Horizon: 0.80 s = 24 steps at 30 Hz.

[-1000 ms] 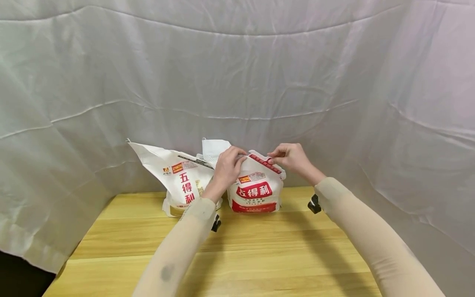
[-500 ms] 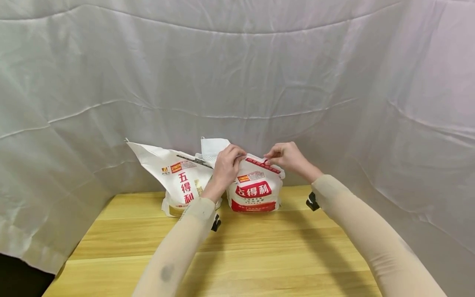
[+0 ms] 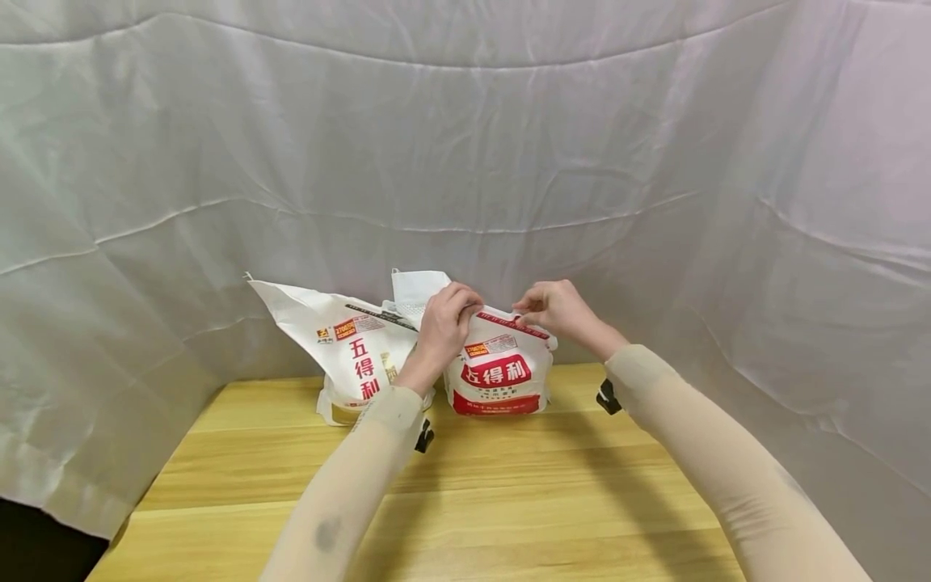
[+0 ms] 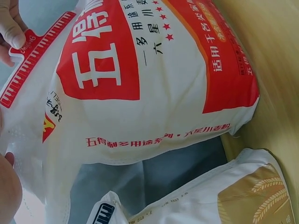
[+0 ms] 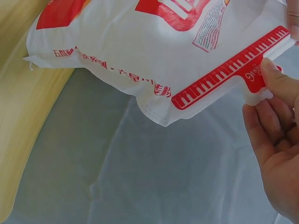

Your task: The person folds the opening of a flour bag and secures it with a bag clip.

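Observation:
A white flour bag [image 3: 498,396] with red print stands upright at the table's back. Across its folded top lies a red sealing clip [image 5: 229,70] with a piano-key pattern. My right hand [image 3: 563,311] pinches the clip's tab, thumb on the red face, as the right wrist view shows. At the bag's upper left corner, my left hand [image 3: 444,327] grips the folded top; in the left wrist view only part of it [image 4: 9,186] shows at the edge. To the left stands a second white flour bag [image 3: 338,339] with gold print, partly behind my left arm.
A black sealing clip [image 3: 381,315] sits on the left bag's top, and that bag's corner flares out leftward. Both bags stand on the wooden table [image 3: 567,501] close to the grey cloth [image 3: 465,162] hung behind and at the sides.
My right hand has shifted slightly left with the clip's tab, and the clip has moved left along the bag's top. My left hand has barely moved.

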Motion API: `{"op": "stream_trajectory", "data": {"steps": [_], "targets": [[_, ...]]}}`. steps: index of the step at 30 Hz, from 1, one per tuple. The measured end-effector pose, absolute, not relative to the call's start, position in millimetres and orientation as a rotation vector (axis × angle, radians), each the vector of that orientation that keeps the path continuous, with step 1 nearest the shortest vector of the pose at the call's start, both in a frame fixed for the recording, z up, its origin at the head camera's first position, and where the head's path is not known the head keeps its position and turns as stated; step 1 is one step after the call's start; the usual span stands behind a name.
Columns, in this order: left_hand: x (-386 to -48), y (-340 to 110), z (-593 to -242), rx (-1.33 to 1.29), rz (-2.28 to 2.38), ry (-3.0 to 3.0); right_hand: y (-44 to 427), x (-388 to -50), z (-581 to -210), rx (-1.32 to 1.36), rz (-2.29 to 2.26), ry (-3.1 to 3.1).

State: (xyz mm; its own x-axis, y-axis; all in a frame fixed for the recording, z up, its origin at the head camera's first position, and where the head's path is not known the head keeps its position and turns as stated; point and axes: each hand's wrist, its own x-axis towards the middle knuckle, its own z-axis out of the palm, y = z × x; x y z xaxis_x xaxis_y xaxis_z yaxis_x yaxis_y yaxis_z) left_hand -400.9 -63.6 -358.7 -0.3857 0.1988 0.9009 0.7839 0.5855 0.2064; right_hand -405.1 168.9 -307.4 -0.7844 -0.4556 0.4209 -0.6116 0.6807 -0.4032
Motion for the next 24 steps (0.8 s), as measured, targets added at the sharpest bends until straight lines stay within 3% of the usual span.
{"op": "stream_trajectory", "data": {"steps": [24], "targets": [[-393.1, -67.9, -357.3, -0.708, -0.697, -1.863, 167.7, -396.0, -325.5, 0.704, 0.833, -2.461]]}}
